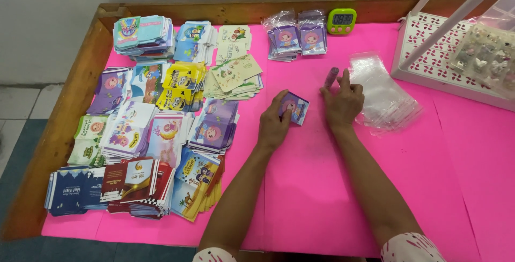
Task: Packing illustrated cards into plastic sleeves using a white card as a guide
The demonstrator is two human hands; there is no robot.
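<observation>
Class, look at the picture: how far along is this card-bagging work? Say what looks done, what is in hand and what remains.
Done: two small stacks of bagged purple cards lie beside the green timer. In hand: the left hand holds one purple card; the right hand rests beside the empty clear bags. Left: many loose card piles look unbagged.

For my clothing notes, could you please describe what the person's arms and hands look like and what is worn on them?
Both forearms are bare down to the left hand and right hand. No gloves, rings, watch or bracelets show. At the bottom edge, short white sleeves with small reddish speckles cover the upper arms.
</observation>
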